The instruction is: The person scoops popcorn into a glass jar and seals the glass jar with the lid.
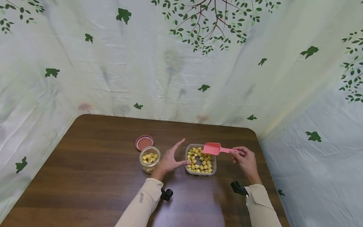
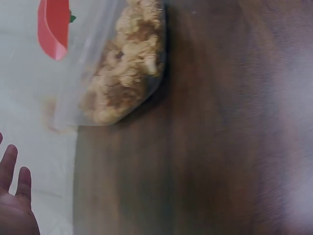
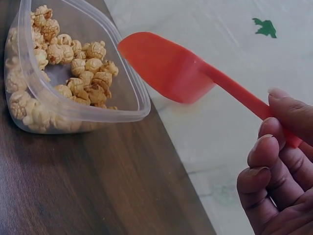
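Brown wood counter [image 1: 85, 176] carries everything. At the left lies a reddish lid [image 1: 144, 142], and just in front of it stands a small glass jar [image 1: 149, 159] with some popcorn inside. Next comes the left hand [image 1: 170, 159], fingers released and spread, thumb touching the clear tub [image 1: 214, 164] of popcorn [image 1: 198, 160]. Over the tub's far right corner hangs a pink scoop [image 1: 215, 148], its handle pinched by the right hand [image 1: 246, 157].
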Demonstrator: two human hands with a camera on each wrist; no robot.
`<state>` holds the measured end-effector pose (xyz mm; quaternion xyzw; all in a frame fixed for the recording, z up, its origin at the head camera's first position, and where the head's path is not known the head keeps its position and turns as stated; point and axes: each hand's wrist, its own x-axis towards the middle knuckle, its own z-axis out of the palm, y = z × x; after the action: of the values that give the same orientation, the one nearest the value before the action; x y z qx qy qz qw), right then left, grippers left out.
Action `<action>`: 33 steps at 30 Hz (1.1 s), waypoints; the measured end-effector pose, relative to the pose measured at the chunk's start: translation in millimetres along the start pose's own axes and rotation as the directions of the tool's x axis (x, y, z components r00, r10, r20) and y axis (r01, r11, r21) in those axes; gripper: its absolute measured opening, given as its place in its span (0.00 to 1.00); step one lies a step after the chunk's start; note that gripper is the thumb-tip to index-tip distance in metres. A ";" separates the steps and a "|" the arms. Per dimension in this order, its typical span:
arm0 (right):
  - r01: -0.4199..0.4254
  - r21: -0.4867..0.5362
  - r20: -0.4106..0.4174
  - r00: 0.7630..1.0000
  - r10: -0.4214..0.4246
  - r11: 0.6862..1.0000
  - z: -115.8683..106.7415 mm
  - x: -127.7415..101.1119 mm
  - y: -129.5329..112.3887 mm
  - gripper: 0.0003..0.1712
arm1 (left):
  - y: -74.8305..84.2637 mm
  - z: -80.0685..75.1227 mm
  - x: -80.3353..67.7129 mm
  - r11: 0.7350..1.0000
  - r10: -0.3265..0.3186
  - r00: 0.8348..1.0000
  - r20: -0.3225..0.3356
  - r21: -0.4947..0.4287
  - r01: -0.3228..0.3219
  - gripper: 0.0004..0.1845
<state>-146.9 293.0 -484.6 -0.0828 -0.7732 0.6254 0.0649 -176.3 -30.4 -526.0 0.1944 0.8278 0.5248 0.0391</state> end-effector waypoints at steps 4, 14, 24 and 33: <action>0.028 -0.030 0.002 1.000 -0.028 0.999 -0.4 -0.3 2.3 0.17 | -7.5 7.0 -3.7 0.999 -0.040 0.999 0.004 -0.024 0.040 0.53; 0.024 -0.086 0.015 1.000 -0.023 0.996 1.8 -0.1 0.5 0.16 | -26.2 27.2 -7.0 0.997 -0.062 0.998 0.005 -0.053 0.062 0.57; 0.043 -0.217 0.029 0.999 -0.037 0.975 6.3 0.5 -4.5 0.15 | -36.2 40.6 -9.7 0.996 -0.054 0.998 0.015 -0.063 0.055 0.63; 0.067 -0.317 0.039 0.998 -0.058 0.946 9.4 -0.3 -11.0 0.14 | -48.6 51.6 -12.1 0.994 -0.038 0.999 0.035 -0.099 0.041 0.65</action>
<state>-149.1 281.6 -475.9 -0.0585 -0.8670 0.4912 0.0594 -165.0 -8.9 -593.7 0.1844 0.8035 0.5614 0.0728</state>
